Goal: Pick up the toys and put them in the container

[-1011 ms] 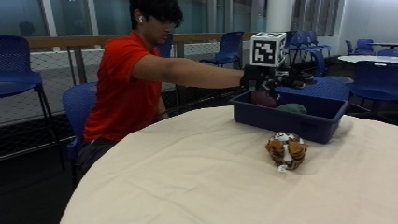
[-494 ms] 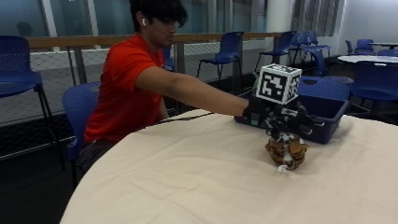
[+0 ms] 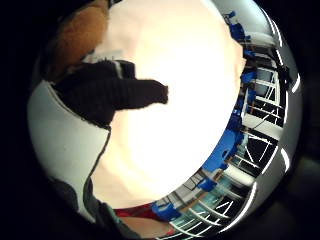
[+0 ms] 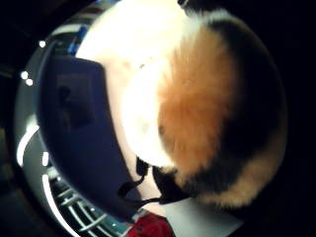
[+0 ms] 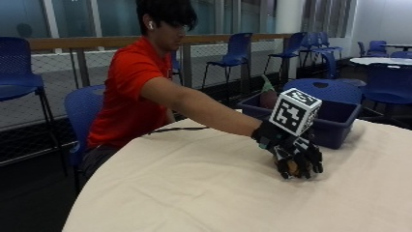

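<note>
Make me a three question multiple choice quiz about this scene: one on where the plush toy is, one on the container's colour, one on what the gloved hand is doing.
1. Where is the plush toy?
A. in the container
B. on the table, under the gloved hand
C. on a chair

2. What colour is the container?
A. blue
B. red
C. white

3. What is the gloved right hand doing?
A. resting flat, clear of the toy
B. hanging over the container
C. curling its fingers over the toy

Answers: 1 B, the toy sits on the tablecloth; 2 A, its walls are blue; 3 C, the fingers wrap it.

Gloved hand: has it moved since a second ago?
Yes. The hand has left the bin and come down onto the plush toy on the table.
</note>
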